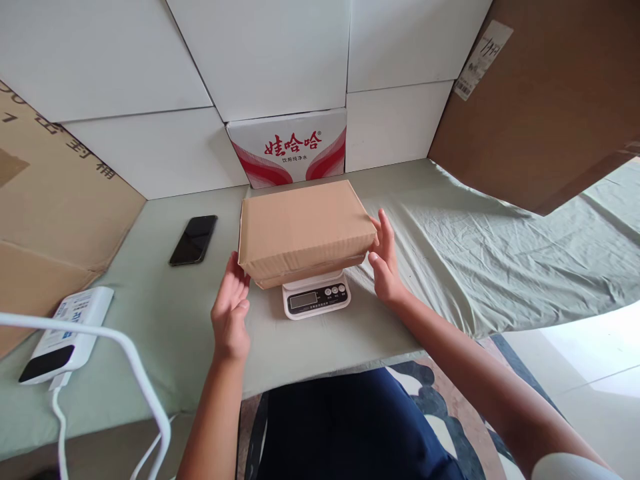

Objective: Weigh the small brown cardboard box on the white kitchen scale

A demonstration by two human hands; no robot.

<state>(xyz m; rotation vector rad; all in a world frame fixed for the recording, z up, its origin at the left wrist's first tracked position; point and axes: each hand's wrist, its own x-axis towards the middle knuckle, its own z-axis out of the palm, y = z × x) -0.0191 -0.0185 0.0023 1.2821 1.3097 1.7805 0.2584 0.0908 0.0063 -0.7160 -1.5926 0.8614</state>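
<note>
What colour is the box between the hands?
The box is light brown, shown in the head view.

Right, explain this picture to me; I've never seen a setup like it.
There's no machine here, just a bare left hand and right hand. The single camera is worn on the head, looking forward and down. The hands are at opposite ends of a cardboard box, positioned over a small white scale; whether they carry its weight or merely steady it, I can't tell. A dark phone and a white device also lie on the greenish cloth.
</note>
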